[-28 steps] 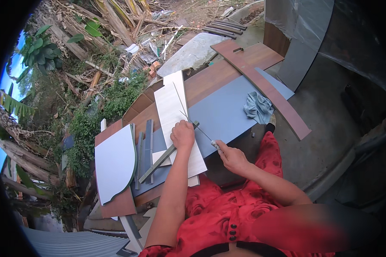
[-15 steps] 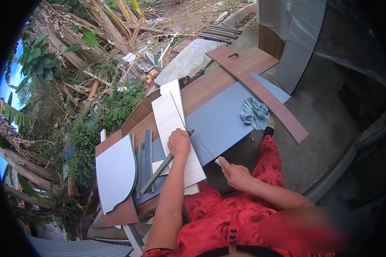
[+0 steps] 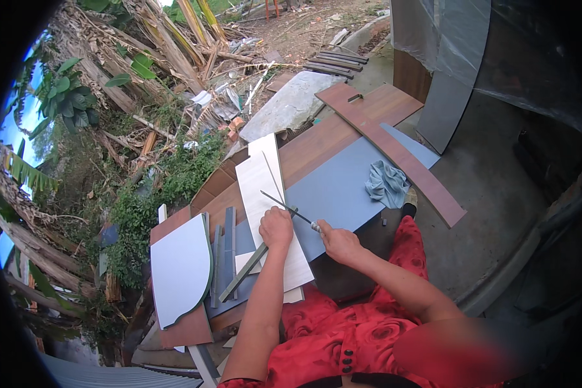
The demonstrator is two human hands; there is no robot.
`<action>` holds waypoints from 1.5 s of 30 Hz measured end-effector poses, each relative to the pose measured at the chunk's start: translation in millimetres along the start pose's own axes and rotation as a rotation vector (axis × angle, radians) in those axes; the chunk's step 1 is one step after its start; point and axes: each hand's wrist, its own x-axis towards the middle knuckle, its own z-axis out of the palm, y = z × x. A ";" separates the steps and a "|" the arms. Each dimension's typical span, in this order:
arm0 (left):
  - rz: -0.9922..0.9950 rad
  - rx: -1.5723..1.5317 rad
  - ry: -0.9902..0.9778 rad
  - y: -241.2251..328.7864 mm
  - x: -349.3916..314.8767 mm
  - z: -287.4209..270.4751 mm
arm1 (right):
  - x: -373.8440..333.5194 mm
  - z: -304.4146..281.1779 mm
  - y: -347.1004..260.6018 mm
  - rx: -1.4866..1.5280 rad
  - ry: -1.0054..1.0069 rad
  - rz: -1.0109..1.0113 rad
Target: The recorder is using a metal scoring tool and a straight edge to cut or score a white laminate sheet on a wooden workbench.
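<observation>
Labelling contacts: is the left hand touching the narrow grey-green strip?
Touching. The head view shows the left hand closed over the grey-green strip, which emerges on both sides.

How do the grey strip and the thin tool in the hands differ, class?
The grey strip is bar-like; the thin tool is far slenderer. In the picture, the grey strip slants up rightward, the thin tool up leftward. The left hand grips the grey strip along its body; the right hand holds the thin tool by its pale handle. Both are long and straight.
</observation>
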 end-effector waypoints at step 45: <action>-0.027 -0.081 -0.004 -2.6 -4.0 4.8 | 17.9 18.0 -1.2 -0.045 0.046 -0.118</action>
